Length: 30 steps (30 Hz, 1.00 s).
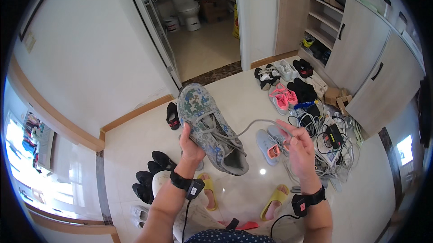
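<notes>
A camouflage-patterned sneaker (203,107) in grey, green and blue is held up in front of me, toe pointing away. My left hand (191,146) grips it from its left side, with the fingers hidden beneath the shoe. From the laces, one grey shoelace (255,123) stretches out to the right. Its free end is pinched by my right hand (297,146), thumb against fingers. The rest of the lacing crosses loosely over the tongue, and the heel opening faces me.
Several pairs of shoes stand on the floor, among them grey sneakers (269,144), pink-trimmed sneakers (283,98) and black shoes (172,116). A heap of tangled cables (333,153) lies at right, before a shoe cabinet (361,44) with one door open. Yellow slippers (276,200) are on my feet.
</notes>
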{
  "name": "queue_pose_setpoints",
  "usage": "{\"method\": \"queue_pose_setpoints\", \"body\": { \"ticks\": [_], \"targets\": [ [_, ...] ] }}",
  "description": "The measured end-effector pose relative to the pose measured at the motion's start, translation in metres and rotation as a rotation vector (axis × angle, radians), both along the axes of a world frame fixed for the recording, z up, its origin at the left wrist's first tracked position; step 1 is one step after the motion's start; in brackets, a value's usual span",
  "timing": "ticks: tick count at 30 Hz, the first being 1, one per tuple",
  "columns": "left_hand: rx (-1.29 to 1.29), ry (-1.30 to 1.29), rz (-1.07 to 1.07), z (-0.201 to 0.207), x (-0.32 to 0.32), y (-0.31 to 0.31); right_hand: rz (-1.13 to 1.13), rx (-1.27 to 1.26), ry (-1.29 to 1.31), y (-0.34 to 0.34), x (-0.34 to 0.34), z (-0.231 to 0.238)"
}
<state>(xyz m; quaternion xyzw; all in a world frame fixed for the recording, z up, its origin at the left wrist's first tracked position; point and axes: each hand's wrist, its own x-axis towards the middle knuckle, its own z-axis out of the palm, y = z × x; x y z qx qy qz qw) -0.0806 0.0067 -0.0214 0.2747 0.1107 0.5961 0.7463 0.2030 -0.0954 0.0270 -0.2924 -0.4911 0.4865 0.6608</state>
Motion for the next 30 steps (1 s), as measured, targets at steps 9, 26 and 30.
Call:
{"method": "queue_pose_setpoints", "body": {
  "ticks": [9,26,30],
  "targets": [
    [0.004,0.058,-0.19,-0.019,0.011,-0.002,0.111,0.055,0.445,0.006,-0.026,0.032],
    [-0.085,0.177,-0.071,-0.02,0.013,-0.006,-0.335,0.208,-1.157,0.006,-0.039,-0.005],
    [0.02,0.175,-0.018,-0.019,0.001,-0.003,-0.06,-0.103,-1.021,-0.004,-0.02,0.02]
  ]
}}
